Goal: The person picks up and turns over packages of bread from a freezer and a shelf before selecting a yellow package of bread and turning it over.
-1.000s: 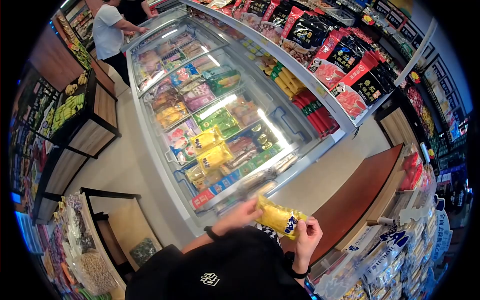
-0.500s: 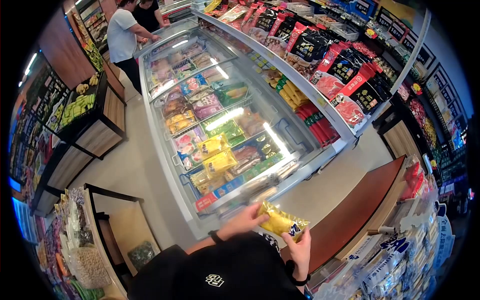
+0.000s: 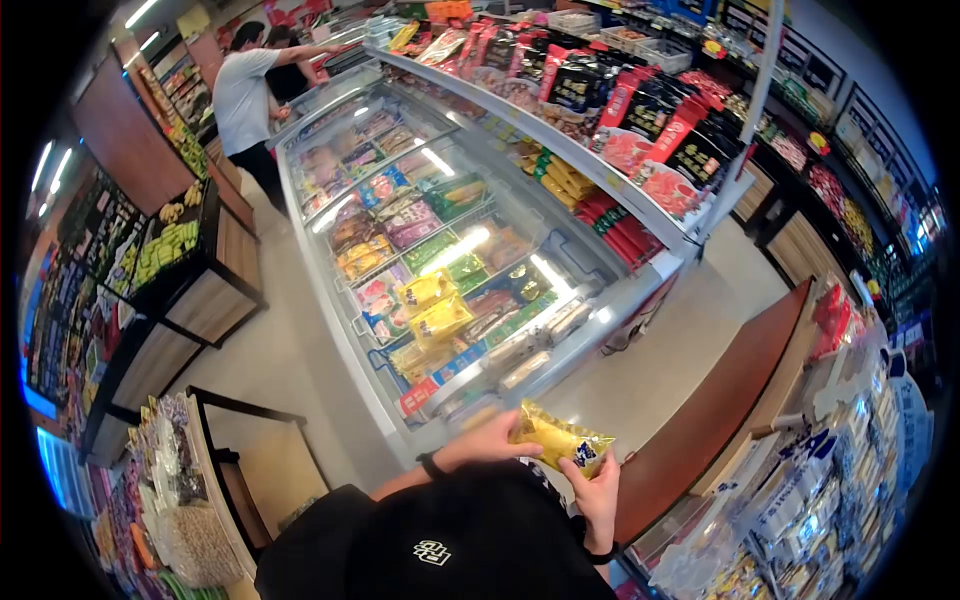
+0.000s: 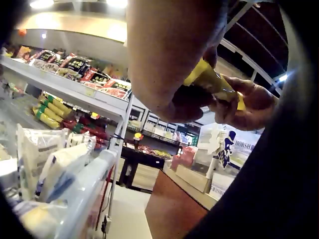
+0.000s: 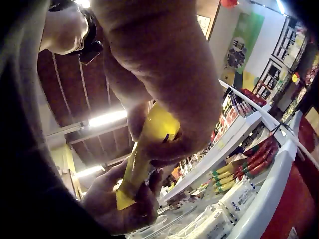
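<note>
A shiny yellow packet [image 3: 562, 438] with dark blue print is held in front of the body. The left hand [image 3: 492, 440] pinches its left end, and the right hand [image 3: 598, 492] grips its right end with the thumb on the front. In the left wrist view, the yellow packet [image 4: 212, 82] spans the left hand [image 4: 167, 64] and the right hand [image 4: 249, 104]. The right wrist view has the packet [image 5: 137, 169] between the large, near right hand [image 5: 164, 74] and the left hand [image 5: 122, 199].
A glass-topped freezer [image 3: 350, 330] stands ahead, two similar yellow packets [image 3: 440, 318] inside it. Black and red bags [image 3: 640, 125] line the shelf above. A brown-topped counter [image 3: 710, 410] is at the right, a produce stand [image 3: 215, 285] at the left. Two people stand at the far end.
The packet has tilted and shifted slightly between the hands, its printed end now lower. The head view has turned and shows more of the far aisle. A person at the back has stretched out an arm.
</note>
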`<action>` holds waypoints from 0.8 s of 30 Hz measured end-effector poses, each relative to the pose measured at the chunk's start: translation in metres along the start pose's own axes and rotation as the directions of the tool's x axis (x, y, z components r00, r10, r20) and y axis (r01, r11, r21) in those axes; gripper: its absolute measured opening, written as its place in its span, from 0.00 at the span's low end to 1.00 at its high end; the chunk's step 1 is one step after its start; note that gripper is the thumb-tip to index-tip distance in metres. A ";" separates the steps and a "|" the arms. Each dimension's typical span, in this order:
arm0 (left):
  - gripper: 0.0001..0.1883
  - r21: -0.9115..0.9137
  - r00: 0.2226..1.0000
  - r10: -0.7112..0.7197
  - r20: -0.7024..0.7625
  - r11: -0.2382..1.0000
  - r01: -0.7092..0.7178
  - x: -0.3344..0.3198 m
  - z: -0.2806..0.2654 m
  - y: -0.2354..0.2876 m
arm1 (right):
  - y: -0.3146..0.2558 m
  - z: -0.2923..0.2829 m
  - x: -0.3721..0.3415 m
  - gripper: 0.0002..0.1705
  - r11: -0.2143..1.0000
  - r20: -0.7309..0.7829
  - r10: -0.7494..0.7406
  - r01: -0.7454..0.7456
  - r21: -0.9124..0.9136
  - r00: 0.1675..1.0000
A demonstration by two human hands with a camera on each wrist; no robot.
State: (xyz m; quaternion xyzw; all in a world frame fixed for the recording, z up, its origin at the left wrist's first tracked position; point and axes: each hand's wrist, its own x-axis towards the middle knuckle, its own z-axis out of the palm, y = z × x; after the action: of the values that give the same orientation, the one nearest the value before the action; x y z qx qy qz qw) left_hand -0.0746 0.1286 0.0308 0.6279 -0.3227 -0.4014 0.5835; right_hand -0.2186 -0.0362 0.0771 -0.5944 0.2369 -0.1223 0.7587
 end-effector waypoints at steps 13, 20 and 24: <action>0.23 0.053 0.909 -0.131 0.395 0.991 0.120 -0.006 0.095 0.006 | 0.025 -0.040 -0.142 0.34 0.997 -0.361 -0.007 0.035 0.072 0.933; 0.25 0.137 0.833 -0.194 0.519 0.980 0.143 0.007 0.141 -0.032 | 0.049 -0.045 -0.190 0.32 0.992 -0.609 -0.034 0.101 0.075 0.792; 0.26 0.085 0.747 -0.145 0.648 0.989 0.118 0.017 0.165 -0.007 | 0.056 -0.048 -0.204 0.33 0.973 -0.701 -0.033 0.183 0.140 0.713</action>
State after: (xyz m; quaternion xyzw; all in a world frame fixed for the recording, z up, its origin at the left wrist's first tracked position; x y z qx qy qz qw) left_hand -0.2128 0.0361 0.0223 0.4811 -0.4683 -0.6287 0.3925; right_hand -0.4232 0.0328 0.0582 -0.4391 0.4549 -0.4034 0.6615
